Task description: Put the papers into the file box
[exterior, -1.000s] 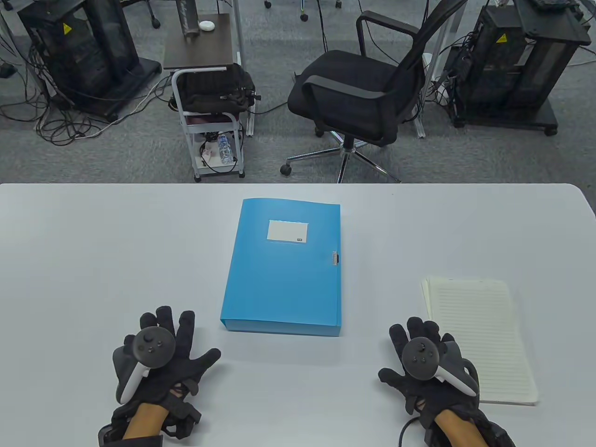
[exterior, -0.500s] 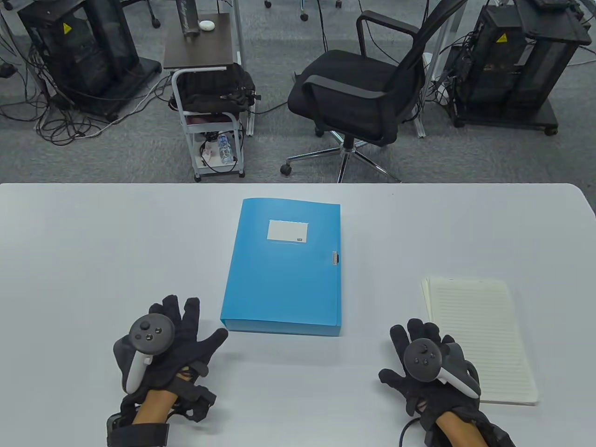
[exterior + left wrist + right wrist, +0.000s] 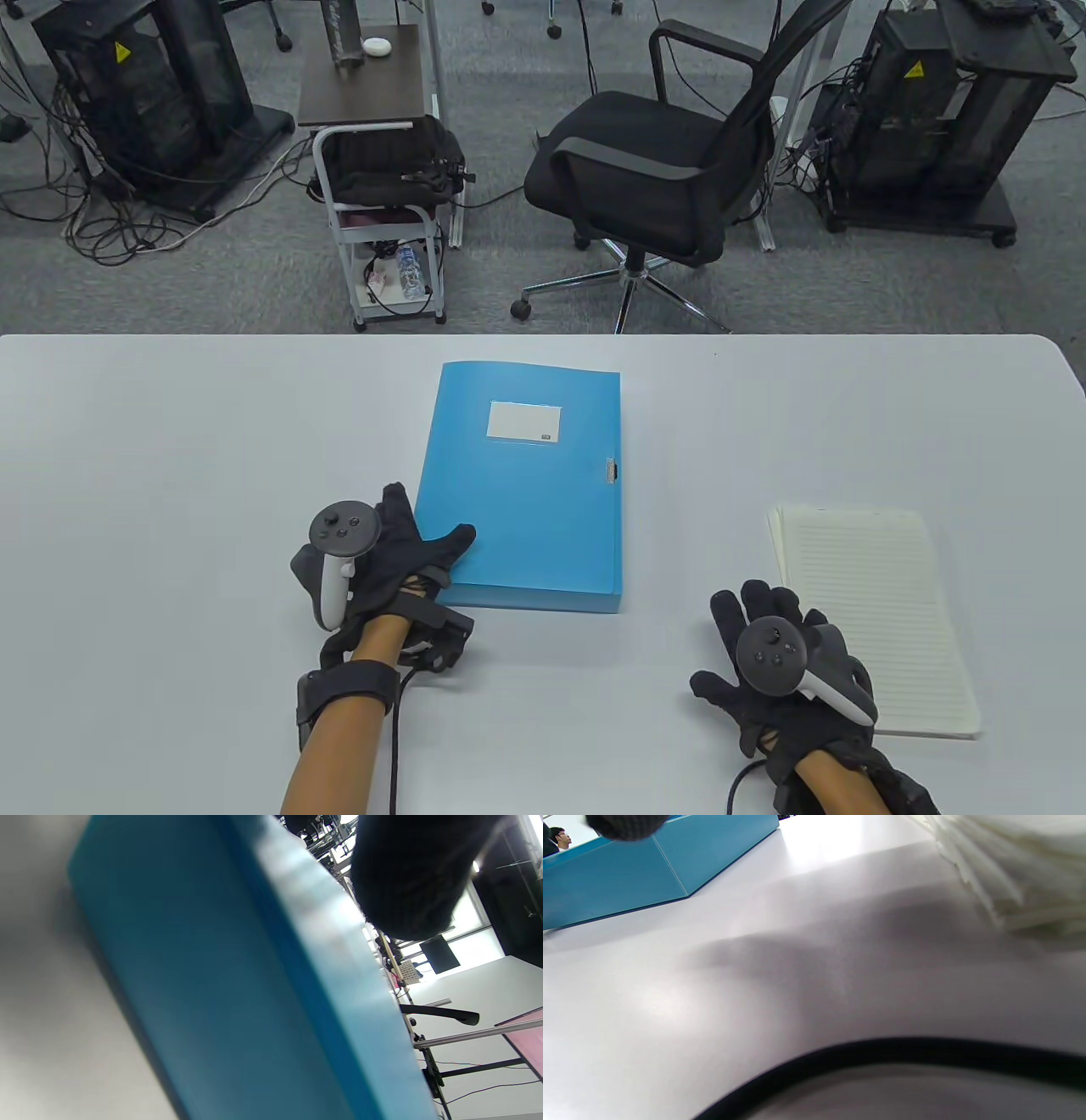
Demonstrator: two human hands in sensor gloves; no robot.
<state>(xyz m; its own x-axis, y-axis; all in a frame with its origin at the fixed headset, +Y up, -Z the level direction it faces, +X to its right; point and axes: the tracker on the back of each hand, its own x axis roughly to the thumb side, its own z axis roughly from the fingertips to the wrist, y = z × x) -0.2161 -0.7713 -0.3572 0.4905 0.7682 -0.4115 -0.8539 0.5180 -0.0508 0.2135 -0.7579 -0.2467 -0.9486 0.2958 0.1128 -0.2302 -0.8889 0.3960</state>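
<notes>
**Left hand now at the box corner**

Moved forward and inward from open table, over the last second, to the near left corner of the flat blue plastic file box (image 3: pixel 517 484): the black-gloved left hand (image 3: pixel 399 552). Thumb laid over the top face at that corner, fingers spread along the left edge; touching or hovering just above, impossible to say from the table view. Nothing gripped as yet, hand open and splayed. In the left wrist view, only a blurred dark fingertip (image 3: pixel 409 874) above the box's blue side wall, contact again unclear.

Unchanged meanwhile: the black-gloved right hand (image 3: pixel 785 671), flat and open on the pale grey table (image 3: pixel 170 475), holding nothing, its outer edge just beside or slightly over the near left corner of the cream stack of lined papers (image 3: pixel 874 611). Stack lying well apart from the box, to the right, edges fanned a little in the right wrist view.

Box closed, lid down, small metal clasp (image 3: pixel 610 471) on the right long edge, white label towards the far end.

Meaning for the task, as a judgement: very early, nothing inserted. Left-hand reach probably a bracing of the box ahead of opening. Clasp on the opposite side, so likely work for the right hand next, before any papers can go in.
</notes>
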